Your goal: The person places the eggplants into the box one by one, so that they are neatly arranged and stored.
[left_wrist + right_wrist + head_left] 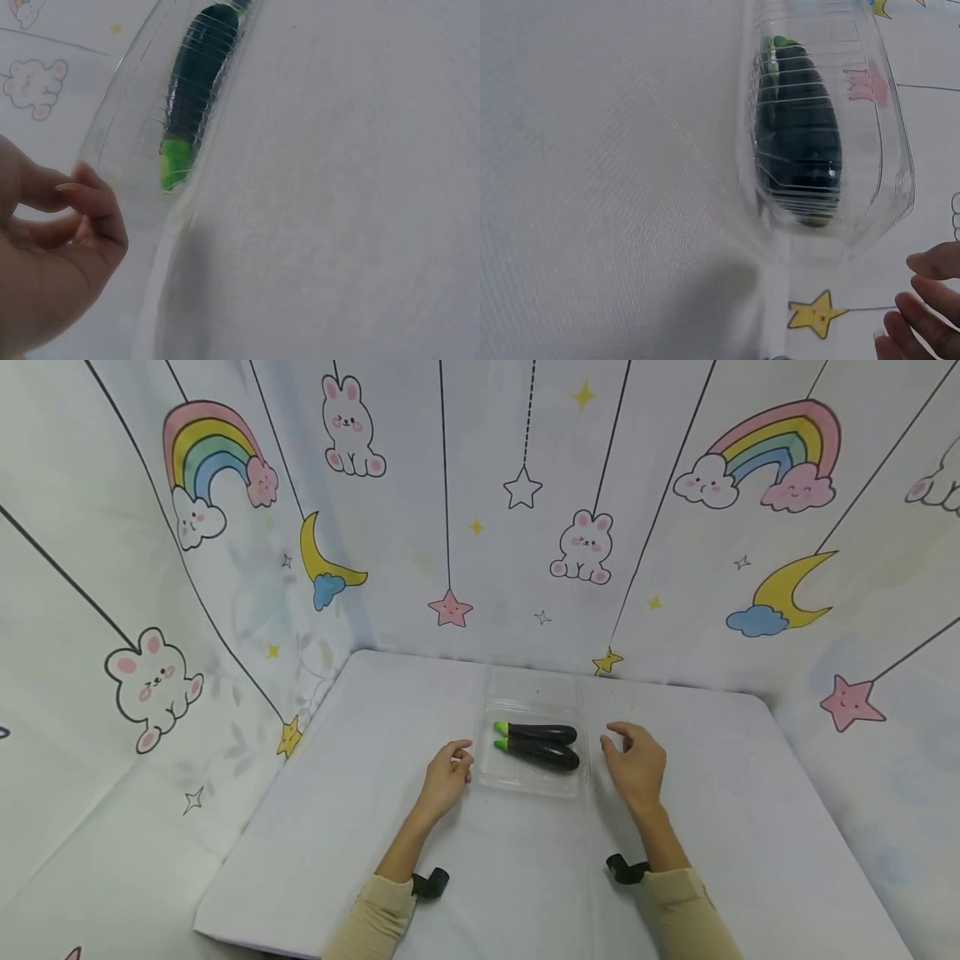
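Note:
A clear plastic box [528,785] lies on the white table, its lid [534,687] folded back toward the wall. Inside it two dark eggplants with bright green stem ends, a rear eggplant [542,733] and a front eggplant [542,753], lie side by side, stems to the left. Just left of the box is my left hand [446,778], fingers loosely bent and holding nothing. My right hand [637,767] hovers beside the box's right edge, thumb and fingers apart with nothing between them. Through the ribbed box wall [885,150], the right wrist view shows the eggplants' dark rounded ends.
The white table [315,827] has rounded corners and extends to both sides of the box. Behind it hangs a pale curtain [405,527] printed with rabbits, rainbows, moons and stars. A dark wrist camera [431,883] is worn on the left wrist, another camera [626,869] on the right.

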The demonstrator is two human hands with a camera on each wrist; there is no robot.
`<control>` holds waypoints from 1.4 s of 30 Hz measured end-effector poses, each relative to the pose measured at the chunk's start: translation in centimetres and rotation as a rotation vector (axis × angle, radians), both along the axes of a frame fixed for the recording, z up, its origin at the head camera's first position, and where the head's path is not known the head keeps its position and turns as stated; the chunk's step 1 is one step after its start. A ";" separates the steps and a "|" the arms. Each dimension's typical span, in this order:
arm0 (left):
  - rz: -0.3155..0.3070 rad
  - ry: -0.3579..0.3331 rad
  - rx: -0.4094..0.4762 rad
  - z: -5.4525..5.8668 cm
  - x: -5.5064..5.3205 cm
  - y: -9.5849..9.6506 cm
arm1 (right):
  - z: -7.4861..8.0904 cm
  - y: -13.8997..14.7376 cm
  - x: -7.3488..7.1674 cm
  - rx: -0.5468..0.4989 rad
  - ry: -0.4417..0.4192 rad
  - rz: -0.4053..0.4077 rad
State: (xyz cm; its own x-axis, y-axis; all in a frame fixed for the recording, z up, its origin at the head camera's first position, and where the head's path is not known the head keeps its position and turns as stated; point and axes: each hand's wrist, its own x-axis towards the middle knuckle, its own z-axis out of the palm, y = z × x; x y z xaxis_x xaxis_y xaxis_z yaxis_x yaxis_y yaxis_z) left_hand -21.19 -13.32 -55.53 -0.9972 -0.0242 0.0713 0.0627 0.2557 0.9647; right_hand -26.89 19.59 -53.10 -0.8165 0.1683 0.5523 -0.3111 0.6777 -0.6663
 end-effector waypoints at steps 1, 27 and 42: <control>-0.001 0.003 0.001 0.0 0.0 0.0 | -0.1 0.2 0.1 -0.002 -0.004 -0.007; -0.011 0.005 -0.004 -0.2 0.1 -0.1 | -1.7 4.2 0.0 0.020 -0.409 -0.091; 0.000 0.027 0.010 -0.2 -0.1 -0.1 | -1.9 5.3 0.2 0.018 -0.518 -0.115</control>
State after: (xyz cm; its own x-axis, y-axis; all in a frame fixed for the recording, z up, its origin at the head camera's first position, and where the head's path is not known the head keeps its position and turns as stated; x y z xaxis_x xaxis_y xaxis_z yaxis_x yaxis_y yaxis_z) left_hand -21.24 -13.38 -55.71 -0.9948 -0.0255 0.0982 0.0889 0.2461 0.9652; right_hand -26.68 24.84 -54.97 -0.9598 0.2672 0.0854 0.1327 0.7006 -0.7011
